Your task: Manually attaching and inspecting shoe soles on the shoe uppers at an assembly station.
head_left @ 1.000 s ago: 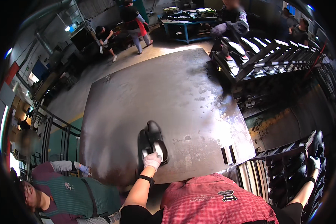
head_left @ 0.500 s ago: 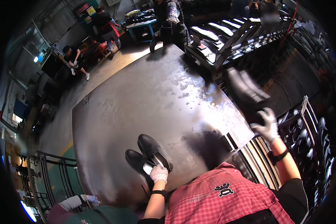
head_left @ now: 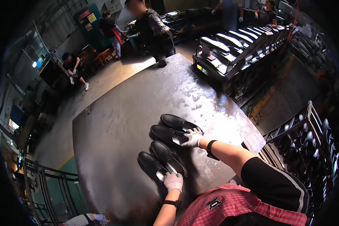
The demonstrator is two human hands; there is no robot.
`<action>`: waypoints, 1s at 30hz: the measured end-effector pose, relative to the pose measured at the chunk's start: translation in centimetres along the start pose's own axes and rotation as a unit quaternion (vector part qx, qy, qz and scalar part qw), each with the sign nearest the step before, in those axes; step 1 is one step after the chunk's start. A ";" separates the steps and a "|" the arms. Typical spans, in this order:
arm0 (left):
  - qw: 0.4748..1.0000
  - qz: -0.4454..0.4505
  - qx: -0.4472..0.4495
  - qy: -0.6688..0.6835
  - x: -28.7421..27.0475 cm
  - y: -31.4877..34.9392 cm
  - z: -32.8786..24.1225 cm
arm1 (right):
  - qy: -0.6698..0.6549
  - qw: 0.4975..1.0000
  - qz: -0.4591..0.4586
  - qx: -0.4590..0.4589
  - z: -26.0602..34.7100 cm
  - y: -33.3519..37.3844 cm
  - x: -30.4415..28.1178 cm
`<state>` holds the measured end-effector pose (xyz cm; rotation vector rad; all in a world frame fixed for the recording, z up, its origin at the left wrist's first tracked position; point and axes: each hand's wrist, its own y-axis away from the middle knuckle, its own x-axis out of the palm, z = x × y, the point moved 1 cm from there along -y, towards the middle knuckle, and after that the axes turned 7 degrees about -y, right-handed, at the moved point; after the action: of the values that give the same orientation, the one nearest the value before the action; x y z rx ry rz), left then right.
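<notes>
Two pairs of black slip-on shoes rest on a large metal-topped table [head_left: 116,113]. My left hand [head_left: 173,182], in a pale knit glove, is closed at the heel openings of the nearer pair of shoes [head_left: 162,153]. Just beyond it to the right, my gloved right hand [head_left: 193,138] closes over the heel ends of the second pair of shoes [head_left: 165,133]. Both pairs have their toes toward the far left and pale insoles showing. Some fingertips are hidden inside the shoes.
A conveyor [head_left: 233,56] carrying dark, shiny pieces runs beyond the table's far right corner. At right stands a rack [head_left: 305,135] full of shoes. A person [head_left: 154,30] stands at the far table end; another's gloved hand [head_left: 101,218] is at lower left.
My right hand was open by the table's right edge, with a blurred pair of shoes in the air beyond it. Now it grips a pair on the table, beside the left-hand pair.
</notes>
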<state>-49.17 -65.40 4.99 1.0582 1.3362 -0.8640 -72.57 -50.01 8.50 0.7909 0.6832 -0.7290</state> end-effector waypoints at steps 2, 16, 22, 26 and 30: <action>0.999 -0.019 -0.024 0.012 -0.6 -3.4 -1.0 | -0.030 0.998 -0.046 -0.017 1.1 -2.2 -1.6; 0.937 -0.212 0.047 0.275 -3.4 -2.3 -1.5 | -0.087 0.904 -0.361 0.211 -16.0 11.2 -0.1; 0.949 -0.242 -0.201 0.038 2.3 9.6 5.8 | -0.073 0.878 -0.316 0.351 -23.6 18.4 1.7; 0.977 -0.103 -0.186 0.018 5.0 13.8 8.5 | -0.042 0.906 -0.320 0.273 -24.3 18.6 2.2; 0.929 -0.181 -0.324 0.013 2.6 14.4 5.1 | -0.041 0.873 -0.350 0.337 -22.9 19.1 1.4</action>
<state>-33.78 -65.41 3.53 0.3110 1.7074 -0.5919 -62.77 -22.40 2.63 1.1452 0.6365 -1.7179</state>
